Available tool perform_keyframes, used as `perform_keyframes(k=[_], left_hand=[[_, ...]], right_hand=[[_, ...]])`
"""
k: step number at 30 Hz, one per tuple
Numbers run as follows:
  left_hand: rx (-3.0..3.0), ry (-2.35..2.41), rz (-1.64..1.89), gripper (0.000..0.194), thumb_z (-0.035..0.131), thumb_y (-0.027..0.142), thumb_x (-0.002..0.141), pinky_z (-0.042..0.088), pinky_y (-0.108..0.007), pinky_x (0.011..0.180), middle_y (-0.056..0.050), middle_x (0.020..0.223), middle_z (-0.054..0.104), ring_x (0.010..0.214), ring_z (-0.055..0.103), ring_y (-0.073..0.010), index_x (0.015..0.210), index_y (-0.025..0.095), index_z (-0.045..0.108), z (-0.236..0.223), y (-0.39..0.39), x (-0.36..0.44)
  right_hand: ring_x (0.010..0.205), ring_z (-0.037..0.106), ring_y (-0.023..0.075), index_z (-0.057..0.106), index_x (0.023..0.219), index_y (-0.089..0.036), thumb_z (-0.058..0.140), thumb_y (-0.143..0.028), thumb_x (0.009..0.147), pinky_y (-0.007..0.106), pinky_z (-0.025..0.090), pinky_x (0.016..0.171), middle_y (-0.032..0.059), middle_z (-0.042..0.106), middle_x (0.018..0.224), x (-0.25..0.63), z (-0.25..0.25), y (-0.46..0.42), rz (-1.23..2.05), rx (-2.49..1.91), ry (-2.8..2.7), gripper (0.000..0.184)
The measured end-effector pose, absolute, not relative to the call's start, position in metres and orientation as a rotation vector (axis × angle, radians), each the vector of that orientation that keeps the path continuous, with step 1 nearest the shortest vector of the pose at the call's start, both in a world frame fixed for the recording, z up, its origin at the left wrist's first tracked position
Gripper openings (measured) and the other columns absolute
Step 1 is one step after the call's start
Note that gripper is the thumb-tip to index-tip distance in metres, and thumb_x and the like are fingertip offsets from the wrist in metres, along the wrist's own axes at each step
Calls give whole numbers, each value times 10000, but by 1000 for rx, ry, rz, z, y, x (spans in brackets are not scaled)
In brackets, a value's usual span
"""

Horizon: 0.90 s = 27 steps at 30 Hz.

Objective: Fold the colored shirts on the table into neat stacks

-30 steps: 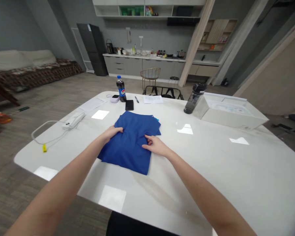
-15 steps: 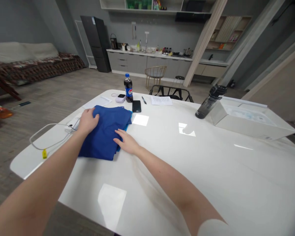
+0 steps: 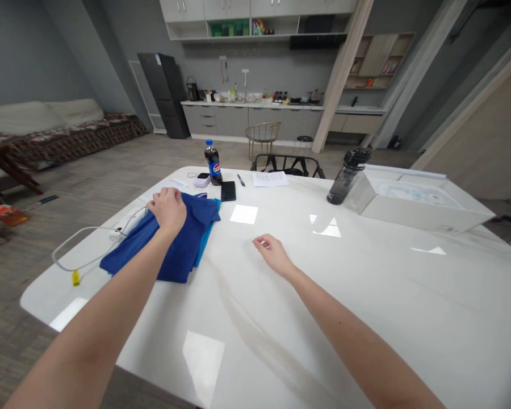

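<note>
A folded dark blue garment (image 3: 185, 250) lies on the white table (image 3: 323, 295), with a lighter blue piece of fabric (image 3: 204, 241) showing beneath its right edge. My left hand (image 3: 168, 210) is on the garment's upper left part, fingers bent down and closed on the fabric; its fingertips are partly hidden. To the right of the fabric, my right hand (image 3: 273, 253) is apart from it, just over the tabletop. Its fingers are curled together and I see nothing in them.
Beyond the garment stand a cola bottle (image 3: 213, 163), a small lilac case (image 3: 201, 180), a black flat wallet-like item (image 3: 228, 191), a pen (image 3: 241, 180) and printed paper (image 3: 270, 179). A white cable (image 3: 85, 230) lies left. A dark tumbler (image 3: 348, 176) and white box (image 3: 421, 201) are at right.
My right hand has left the garment and moved right, its fingers closing. The left hand has curled its fingers on the fabric. The garment's near left corner now spreads further left, uncovering more lighter fabric.
</note>
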<state>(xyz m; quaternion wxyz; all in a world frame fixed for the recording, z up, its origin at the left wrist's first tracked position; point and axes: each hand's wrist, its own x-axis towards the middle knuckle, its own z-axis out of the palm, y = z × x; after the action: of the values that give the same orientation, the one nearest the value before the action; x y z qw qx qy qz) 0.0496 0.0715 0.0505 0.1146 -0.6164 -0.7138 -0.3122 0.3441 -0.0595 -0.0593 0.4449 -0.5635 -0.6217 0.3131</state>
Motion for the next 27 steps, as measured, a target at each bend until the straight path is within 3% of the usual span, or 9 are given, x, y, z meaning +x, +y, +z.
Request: perform_keyframes(k=[4, 10, 13, 16, 18, 20, 23, 25, 27], left_hand=[[-2110, -1919, -1169, 262, 378, 273, 1007, 320, -486, 1038, -118, 1222, 635, 1176, 523, -316, 1070, 231, 630, 77, 12, 140], [-3362, -1090, -1206, 226, 431, 300, 1023, 365, -402, 1057, -58, 1032, 677, 1061, 579, -217, 945, 241, 634, 56, -111, 284], [-4089, -275, -824, 234, 496, 361, 1009, 447, -331, 1003, -74, 1049, 675, 1030, 611, -187, 920, 210, 652, 29, -171, 327], [-4530, 181, -120, 246, 605, 432, 955, 492, -297, 958, -74, 1113, 692, 1036, 649, -180, 943, 200, 687, 2, -209, 348], [-4636, -84, 52, 272, 653, 458, 918, 517, -302, 918, -63, 1074, 722, 995, 676, -186, 972, 196, 704, -12, -213, 352], [-4438, -712, -431, 257, 644, 436, 917, 524, -325, 920, -56, 1015, 738, 965, 684, -196, 965, 193, 714, -21, -199, 353], [-3568, -1387, -1180, 220, 539, 335, 964, 477, -374, 1019, -79, 1073, 719, 1049, 659, -222, 973, 201, 714, -26, -157, 353], [-3270, -1490, -1165, 251, 501, 299, 974, 435, -393, 1076, -112, 1189, 685, 1142, 632, -245, 1084, 193, 700, -26, -130, 355], [-3182, -1522, -956, 349, 505, 375, 981, 387, -440, 1121, -147, 1298, 639, 1223, 597, -290, 1227, 178, 655, -26, -113, 360]], right_hand=[[683, 608, 158, 690, 929, -182, 590, -528, 848, 287, 480, 643, 44, 689, 875, 408, -45, -72, 798, -1494, -1181, 369], [642, 596, 129, 694, 950, -167, 636, -501, 782, 243, 446, 559, 74, 692, 930, 527, -20, -120, 755, -1614, -937, 379], [635, 606, 140, 705, 927, -155, 646, -457, 787, 244, 435, 540, 86, 704, 881, 573, -24, -154, 804, -1700, -944, 338], [665, 630, 166, 720, 914, -151, 617, -446, 841, 278, 467, 593, 102, 724, 887, 598, -37, -184, 751, -1852, -1105, 321], [745, 656, 193, 738, 967, -156, 620, -437, 866, 311, 501, 708, 106, 736, 935, 600, -46, -200, 624, -1954, -1332, 321], [868, 676, 220, 734, 1082, -166, 651, -441, 876, 331, 502, 828, 112, 740, 1014, 593, -52, -213, 538, -1990, -1549, 353], [964, 684, 243, 697, 1168, -171, 695, -415, 876, 329, 491, 863, 120, 741, 1057, 567, -51, -227, 554, -1991, -1734, 381], [890, 692, 239, 696, 1101, -171, 724, -344, 850, 314, 494, 795, 99, 747, 947, 544, -44, -234, 626, -1998, -1804, 306], [751, 682, 212, 694, 1002, -179, 758, -299, 805, 284, 489, 693, 51, 725, 801, 518, -35, -239, 801, -1947, -1855, 240]])
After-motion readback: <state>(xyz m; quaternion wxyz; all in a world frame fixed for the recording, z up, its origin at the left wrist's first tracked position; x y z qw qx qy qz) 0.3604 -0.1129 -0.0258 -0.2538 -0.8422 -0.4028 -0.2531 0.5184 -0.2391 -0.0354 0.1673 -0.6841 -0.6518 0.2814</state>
